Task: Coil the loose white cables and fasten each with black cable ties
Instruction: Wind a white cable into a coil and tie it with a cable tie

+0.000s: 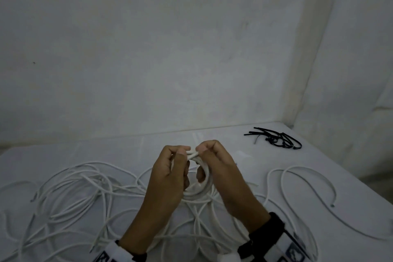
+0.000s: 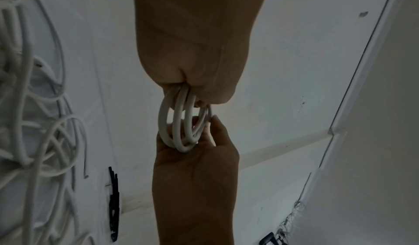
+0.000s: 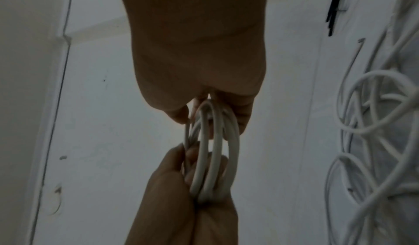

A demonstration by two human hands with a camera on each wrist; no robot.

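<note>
White cable wound into a small coil [image 1: 198,185] is held above the bench [image 1: 297,161] at the centre of the head view, between the two hands. The coil consists of several turns lying side by side.

Left hand [image 1: 170,173]: fingers and thumb curled, pinching the top of the coil at its 11 o'clock edge. In the left wrist view the turns [image 2: 179,121] emerge from between the curled fingers of this hand [image 2: 192,66].

Right hand [image 1: 220,168]: fingers curled, pinching the top of the coil at its 1 o'clock edge, with the thumb inside the loop. In the right wrist view the turns [image 3: 215,152] pass under the fingers of this hand [image 3: 199,69] and run down into the opposite hand [image 3: 181,204]. The fingertips of both hands meet at the 12 o'clock point of the coil.

Loose white cables [image 1: 80,195] lie tangled on the bench below and around the hands, spreading mainly from 7 to 10 o'clock of the coil. A further strand [image 1: 306,187] forms open curves at 3 to 4 o'clock, with one free end lying near the right bench edge.

Black cable ties [image 1: 276,139] lie in a small heap on the bench at 2 o'clock, well apart from the hands and near the far right corner. None is on the held coil.

A dark strap [image 1: 268,238] circles the right wrist; a white band [image 1: 114,251] circles the left. A pale wall [image 1: 148,49] stands behind the bench.
</note>
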